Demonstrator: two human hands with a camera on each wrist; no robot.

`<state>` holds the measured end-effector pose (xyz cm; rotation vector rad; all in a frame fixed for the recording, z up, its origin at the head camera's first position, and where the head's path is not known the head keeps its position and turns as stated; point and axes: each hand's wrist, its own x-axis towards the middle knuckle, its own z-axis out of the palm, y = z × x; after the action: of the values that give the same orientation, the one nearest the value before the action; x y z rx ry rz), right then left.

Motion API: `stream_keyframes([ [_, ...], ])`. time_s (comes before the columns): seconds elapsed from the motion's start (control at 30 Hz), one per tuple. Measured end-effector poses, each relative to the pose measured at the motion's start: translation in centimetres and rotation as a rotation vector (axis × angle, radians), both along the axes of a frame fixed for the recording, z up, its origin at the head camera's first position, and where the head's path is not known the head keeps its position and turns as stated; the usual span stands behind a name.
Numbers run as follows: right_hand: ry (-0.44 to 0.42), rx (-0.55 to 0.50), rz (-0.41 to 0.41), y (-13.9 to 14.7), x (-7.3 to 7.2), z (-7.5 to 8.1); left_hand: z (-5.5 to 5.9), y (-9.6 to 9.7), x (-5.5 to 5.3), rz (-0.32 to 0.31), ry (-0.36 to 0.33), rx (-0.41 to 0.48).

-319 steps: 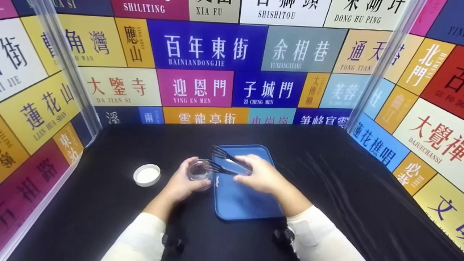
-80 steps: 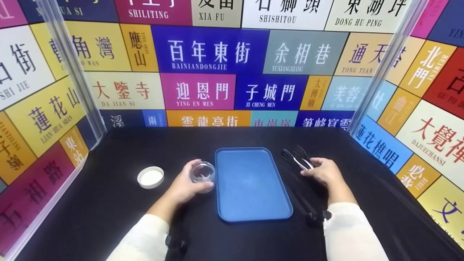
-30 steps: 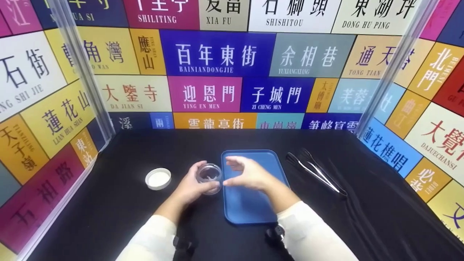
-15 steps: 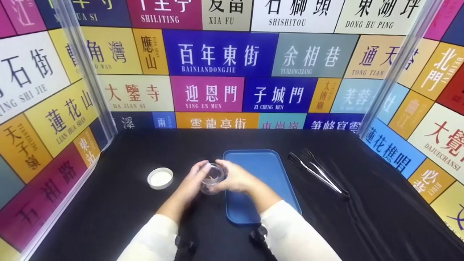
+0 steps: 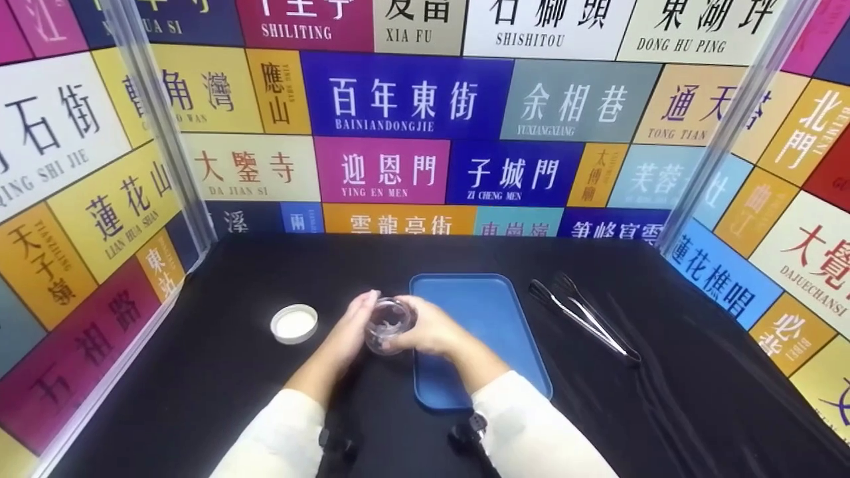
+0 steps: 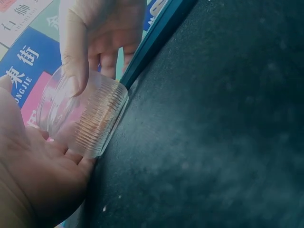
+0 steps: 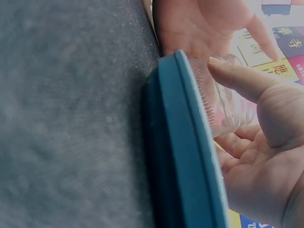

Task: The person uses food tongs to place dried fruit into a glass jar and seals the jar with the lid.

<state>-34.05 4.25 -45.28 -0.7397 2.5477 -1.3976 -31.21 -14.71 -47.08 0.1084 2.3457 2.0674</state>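
Note:
A clear jar point(image 5: 382, 338) with a ribbed lower wall and small pale bits inside stands left of the blue tray point(image 5: 478, 345). My right hand point(image 5: 428, 326) grips it, thumb on the near side and fingers behind, as the left wrist view shows. My left hand point(image 5: 346, 337) lies along the jar's left side, its fingers fairly straight and its thumb away from the glass in the right wrist view. Whether those fingers touch the jar is hard to tell. Farther left, a white lid point(image 5: 293, 324) rests on the black cloth.
Metal tongs point(image 5: 591, 322) with dark slotted ends lie on the cloth point(image 5: 372, 425) right of the tray. Printed panels point(image 5: 382, 169) wall in the back and both sides. A clear post point(image 5: 166, 133) stands at the left rear corner.
The tongs went from my right hand onto the cloth. A small pale piece left the tray. My right hand moved left and took hold of the jar; my left hand loosened its grip.

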Motion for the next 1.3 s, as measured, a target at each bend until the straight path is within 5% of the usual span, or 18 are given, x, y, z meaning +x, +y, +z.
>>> stream_keyframes([
  [0.47,-0.016,0.018,-0.042,0.1,0.0,-0.4,1.1,-5.7,-0.9,0.150,0.162,-0.153],
  [0.63,-0.012,0.028,-0.044,0.2,-0.1,-0.5,1.2,-8.0,-1.0,0.229,0.226,-0.318],
  [0.77,-0.020,0.027,-0.046,0.1,0.0,-0.6,1.0,-9.7,-0.6,0.257,0.188,-0.428],
  [1.0,-0.026,0.026,-0.042,0.2,0.0,-0.7,0.1,-11.5,-0.6,0.249,0.124,-0.435],
  [1.3,-0.029,0.029,-0.040,0.0,0.0,-0.7,-0.6,-12.1,-0.5,0.257,0.071,-0.556],
])
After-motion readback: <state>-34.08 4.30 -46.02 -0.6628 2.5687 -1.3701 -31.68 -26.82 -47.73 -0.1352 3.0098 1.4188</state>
